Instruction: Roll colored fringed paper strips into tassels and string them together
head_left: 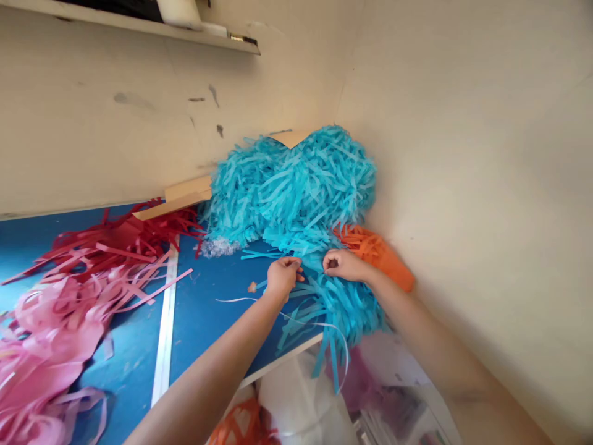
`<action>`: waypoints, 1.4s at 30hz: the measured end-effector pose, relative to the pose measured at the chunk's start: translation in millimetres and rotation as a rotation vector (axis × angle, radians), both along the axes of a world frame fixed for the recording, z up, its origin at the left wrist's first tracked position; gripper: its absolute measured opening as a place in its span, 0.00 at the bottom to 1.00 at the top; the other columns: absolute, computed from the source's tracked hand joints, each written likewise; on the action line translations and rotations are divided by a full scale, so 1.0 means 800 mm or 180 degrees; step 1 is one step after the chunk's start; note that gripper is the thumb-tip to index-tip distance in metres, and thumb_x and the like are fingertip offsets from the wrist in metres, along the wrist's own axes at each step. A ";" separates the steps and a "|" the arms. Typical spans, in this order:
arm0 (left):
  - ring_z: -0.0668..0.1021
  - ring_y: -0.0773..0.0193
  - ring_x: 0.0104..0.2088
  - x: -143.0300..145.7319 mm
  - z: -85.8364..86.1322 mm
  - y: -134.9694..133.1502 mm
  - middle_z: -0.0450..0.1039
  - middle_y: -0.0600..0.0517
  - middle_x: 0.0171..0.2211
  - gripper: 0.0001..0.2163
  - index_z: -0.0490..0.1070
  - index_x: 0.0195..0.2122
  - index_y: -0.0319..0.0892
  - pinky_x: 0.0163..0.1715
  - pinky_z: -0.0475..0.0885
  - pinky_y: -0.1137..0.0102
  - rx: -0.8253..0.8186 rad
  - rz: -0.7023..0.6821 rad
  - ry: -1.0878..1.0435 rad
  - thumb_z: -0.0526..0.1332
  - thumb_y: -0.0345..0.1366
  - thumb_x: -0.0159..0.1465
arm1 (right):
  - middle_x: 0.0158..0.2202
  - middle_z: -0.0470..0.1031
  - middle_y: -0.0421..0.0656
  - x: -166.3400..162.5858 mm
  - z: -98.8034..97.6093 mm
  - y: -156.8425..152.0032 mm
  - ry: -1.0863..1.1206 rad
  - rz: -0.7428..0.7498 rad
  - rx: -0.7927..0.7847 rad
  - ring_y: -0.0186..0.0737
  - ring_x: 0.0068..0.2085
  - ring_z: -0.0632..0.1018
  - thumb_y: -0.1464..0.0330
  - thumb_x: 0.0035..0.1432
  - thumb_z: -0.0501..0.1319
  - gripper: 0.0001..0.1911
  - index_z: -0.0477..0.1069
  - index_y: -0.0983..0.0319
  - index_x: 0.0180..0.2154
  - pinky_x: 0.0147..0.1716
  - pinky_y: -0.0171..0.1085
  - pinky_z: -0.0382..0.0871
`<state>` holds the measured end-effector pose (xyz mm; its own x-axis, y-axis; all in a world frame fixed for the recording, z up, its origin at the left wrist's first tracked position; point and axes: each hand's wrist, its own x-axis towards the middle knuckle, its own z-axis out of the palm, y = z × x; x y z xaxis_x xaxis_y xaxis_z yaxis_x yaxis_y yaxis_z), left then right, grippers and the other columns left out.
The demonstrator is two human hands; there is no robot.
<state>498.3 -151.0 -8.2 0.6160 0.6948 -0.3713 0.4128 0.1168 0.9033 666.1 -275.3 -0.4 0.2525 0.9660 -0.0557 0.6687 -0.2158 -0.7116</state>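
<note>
My left hand is closed in a pinch at the left side of a fringed turquoise tissue paper bundle. Opposite it, my right hand has its fingers curled together, touching the narrow gathered part of the same paper. What either pinch holds is too small or hidden to make out. A thin white ribbon passes behind my left wrist, over the turquoise strips and down past the table's front edge. Just behind my hands rises a big turquoise fringed mass.
Orange fringed paper lies right, against the wall. Red strips and pink paper cover the left of the blue table. Cardboard pieces rest on the red. Below the edge are white bags. A shelf hangs above.
</note>
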 end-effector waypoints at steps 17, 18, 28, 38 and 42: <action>0.77 0.69 0.30 0.025 0.018 0.011 0.75 0.53 0.33 0.10 0.72 0.38 0.37 0.31 0.75 0.69 0.0174 -0.0414 0.0175 0.61 0.41 0.66 | 0.35 0.75 0.44 -0.042 0.011 -0.001 -0.0452 -0.0624 -0.0039 0.40 0.34 0.75 0.57 0.54 0.65 0.17 0.70 0.63 0.39 0.33 0.35 0.67; 0.77 0.68 0.31 0.027 0.020 0.009 0.75 0.52 0.34 0.11 0.72 0.39 0.37 0.32 0.76 0.68 0.0207 -0.0462 0.0154 0.60 0.41 0.66 | 0.38 0.75 0.46 -0.052 0.011 0.001 -0.0699 -0.0809 -0.0054 0.42 0.36 0.76 0.56 0.54 0.66 0.19 0.69 0.63 0.40 0.34 0.36 0.66; 0.76 0.54 0.52 0.000 0.005 -0.027 0.76 0.43 0.50 0.13 0.72 0.49 0.41 0.54 0.67 0.57 0.1844 -0.1458 -0.0133 0.55 0.30 0.65 | 0.33 0.79 0.44 -0.047 0.040 -0.014 -0.1554 -0.1548 -0.0387 0.42 0.34 0.77 0.68 0.60 0.58 0.05 0.73 0.60 0.37 0.29 0.34 0.62; 0.70 0.45 0.59 -0.017 0.008 -0.037 0.68 0.38 0.59 0.16 0.73 0.51 0.40 0.56 0.58 0.47 0.3190 -0.2239 0.0098 0.55 0.35 0.64 | 0.36 0.79 0.49 0.074 0.195 -0.075 -0.2360 -0.2441 -0.0401 0.46 0.36 0.77 0.71 0.57 0.56 0.11 0.76 0.62 0.40 0.30 0.36 0.62; 0.76 0.48 0.50 -0.019 0.018 -0.037 0.78 0.40 0.48 0.11 0.77 0.41 0.41 0.50 0.65 0.51 0.3362 -0.2081 0.0039 0.55 0.35 0.64 | 0.42 0.77 0.52 0.065 0.275 -0.064 -0.3013 -0.3373 0.0581 0.48 0.41 0.76 0.71 0.61 0.51 0.17 0.73 0.65 0.47 0.35 0.39 0.64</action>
<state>483.3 -180.3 6.3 0.9595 0.2211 0.1748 0.1289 -0.8957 0.4256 717.9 -326.3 220.0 0.7168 0.2770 0.6398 0.4826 -0.8595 -0.1686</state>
